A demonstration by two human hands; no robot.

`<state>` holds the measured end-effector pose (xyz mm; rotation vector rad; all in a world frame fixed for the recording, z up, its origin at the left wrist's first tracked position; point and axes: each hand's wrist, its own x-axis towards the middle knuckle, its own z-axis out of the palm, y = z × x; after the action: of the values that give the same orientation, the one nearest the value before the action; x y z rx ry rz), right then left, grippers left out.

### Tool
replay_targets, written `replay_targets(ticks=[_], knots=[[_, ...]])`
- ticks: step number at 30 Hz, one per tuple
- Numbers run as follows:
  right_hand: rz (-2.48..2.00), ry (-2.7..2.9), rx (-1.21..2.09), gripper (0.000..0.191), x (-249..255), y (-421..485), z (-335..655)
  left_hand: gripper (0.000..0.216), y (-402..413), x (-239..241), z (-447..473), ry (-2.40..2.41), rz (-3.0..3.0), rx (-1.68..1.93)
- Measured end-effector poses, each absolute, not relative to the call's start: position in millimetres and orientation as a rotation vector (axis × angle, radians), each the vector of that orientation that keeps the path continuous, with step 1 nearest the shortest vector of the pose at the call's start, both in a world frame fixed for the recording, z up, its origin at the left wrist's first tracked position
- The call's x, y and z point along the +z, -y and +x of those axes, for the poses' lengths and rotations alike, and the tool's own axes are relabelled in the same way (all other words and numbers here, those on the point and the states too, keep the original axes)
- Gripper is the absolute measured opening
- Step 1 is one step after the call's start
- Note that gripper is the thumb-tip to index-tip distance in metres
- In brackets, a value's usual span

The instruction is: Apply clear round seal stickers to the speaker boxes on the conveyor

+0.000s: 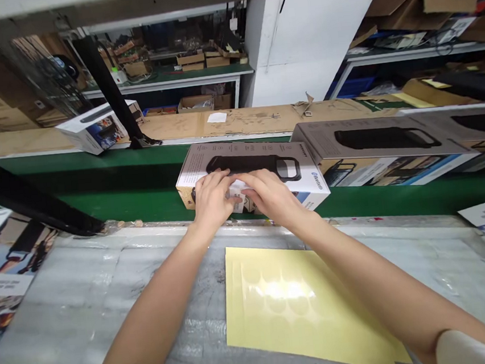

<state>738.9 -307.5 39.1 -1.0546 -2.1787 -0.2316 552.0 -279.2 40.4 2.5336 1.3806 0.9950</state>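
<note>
A white printed box [252, 148] with a black speaker-like device pictured on its top lies on the green conveyor belt. My left hand [214, 195] and my right hand [269, 193] meet at its front top edge, thumbs turned inward and fingers bent. Between the fingertips is a shiny, see-through patch that looks like a clear sticker [237, 188], pressed at the box edge and partly hidden by my fingers. Below my forearms, a yellow sheet [256, 324] with rows of clear round stickers [278, 290] lies on the plastic-covered table [119, 285].
More printed boxes stand on the belt [98, 201] to the right, the nearest box [384, 134] touching mine. Another box [95, 127] sits on the cardboard-covered ledge [254, 121] behind. Black posts [24, 194] rise at the left, and box corners show at both table sides.
</note>
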Motion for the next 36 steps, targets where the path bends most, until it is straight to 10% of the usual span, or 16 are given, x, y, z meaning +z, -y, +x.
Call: replay_targets(ticks=[8, 14, 20, 27, 36], knots=[[-1.399, 2.132, -0.174, 0.07, 48.5, 319.2, 750.0, 0.04, 274.9, 36.7, 545.0, -1.372, 2.535, 1.008], [-1.713, 1.897, 0.407, 0.035, 86.2, 271.0, 739.4, 0.043, 270.9, 31.7, 534.0, -1.322, 2.606, 0.962], [-1.475, 1.869, 0.156, 0.015, 75.0, 364.6, 791.4, 0.046, 265.4, 48.7, 523.8, -1.179, 2.705, 0.753], [-1.325, 2.275, 0.324, 0.02, 7.9, 519.0, 797.5, 0.043, 331.5, 51.2, 514.9, -1.062, 2.661, 0.625], [-1.247, 2.346, 0.338, 0.019, 5.3, 492.3, 735.3, 0.027, 379.7, -4.1, 499.0, -0.868, 2.526, 0.308]])
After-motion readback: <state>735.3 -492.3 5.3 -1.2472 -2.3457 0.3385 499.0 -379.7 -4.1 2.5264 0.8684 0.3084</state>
